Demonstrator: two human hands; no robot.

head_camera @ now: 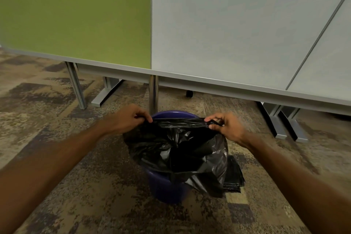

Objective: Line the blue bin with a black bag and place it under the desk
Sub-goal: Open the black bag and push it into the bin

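Observation:
A blue bin [165, 190] stands upright on the carpet in front of the desk. A black bag [176, 150] hangs inside it, its near edge folded over the near rim and down the bin's right side. My left hand [126, 118] pinches the bag's far edge at the left. My right hand [225, 125] pinches the same edge at the right. The edge is stretched taut between them, just short of the bin's bare far rim [173, 113].
The grey desk [228, 24] with a green panel [76, 11] fills the top. Its metal legs [153, 93] and feet [284, 125] stand behind and beside the bin. A folded black bag [234, 176] lies on the carpet right of the bin. A castor wheel [189, 93] shows under the desk.

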